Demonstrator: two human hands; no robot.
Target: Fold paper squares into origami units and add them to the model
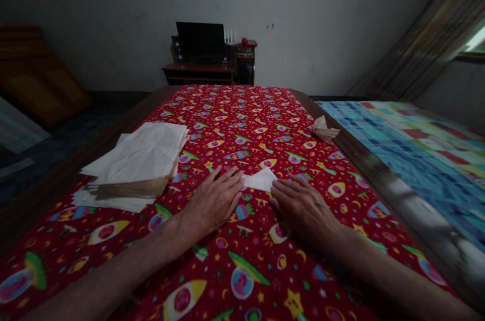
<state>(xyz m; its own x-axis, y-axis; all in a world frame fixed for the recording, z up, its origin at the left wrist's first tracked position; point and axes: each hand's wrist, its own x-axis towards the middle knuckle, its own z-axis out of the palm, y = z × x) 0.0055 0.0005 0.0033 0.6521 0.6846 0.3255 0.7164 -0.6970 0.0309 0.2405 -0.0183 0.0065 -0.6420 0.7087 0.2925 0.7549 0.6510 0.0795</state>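
A small white folded paper [259, 179] lies on the red patterned cloth, with a pointed peak on its far side. My left hand [215, 194] rests palm down, fingers stretched out, its fingertips at the paper's left end. At the right end, the fingertips of my right hand [301, 204] touch the paper; that hand is also flat, its fingers extended. The paper's two ends are partly hidden under the fingers. To the left sits a stack of paper sheets [147, 154], creased on top. Farther off on the right stands a folded paper boat-like shape [325, 130].
The red cloth [242, 260] covers a dark wooden table [373, 174]. Beyond its far end are a monitor [200, 40] on a small desk and a red telephone [249, 43]. A bed with a checked cover [401, 149] adjoins the right side; a wooden cabinet [38, 73] stands left.
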